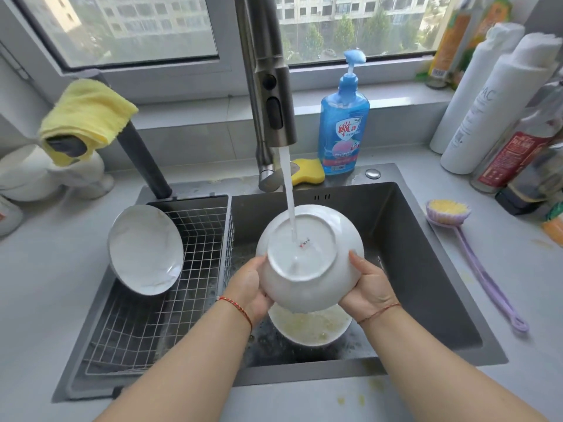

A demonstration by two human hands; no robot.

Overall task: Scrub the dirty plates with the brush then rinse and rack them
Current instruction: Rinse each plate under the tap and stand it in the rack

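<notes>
Both hands are on a white plate (309, 257) held over the sink (411, 239), underside facing up and tilted a bit toward the camera; the left hand (248, 287) cups the left rim with its fingers curled round the edge, and the right hand (370, 287) grips the right rim the same way, thumb lying on the back of the plate; so a proper two-handed hold, not a pinch. Water (288, 193) runs from the tap (275, 111) and lands right on the flat base ring of the plate, near a small sticker there.

Down in the sink basin, directly under the held plate, sits a dirty plate (307, 328) with yellowish residue all over its inside; the basin floor around it looks wet and speckled with bits.

The left part of the sink holds a wire rack (195, 239); one clean white plate (145, 249) leans in it against the rack's left side, tilted, face toward the middle; nothing else in the rack that I can make out.

The brush (457, 226) lies on the counter (518, 284) to the right of the sink, yellow bristles up, purple handle pointing toward the camera; not touching either hand.

Behind the sink: a blue soap bottle (344, 123) with a pump, a yellow sponge (307, 175) just beside it, and a yellow cloth (88, 111) draped over a second dark spout on the left.
</notes>
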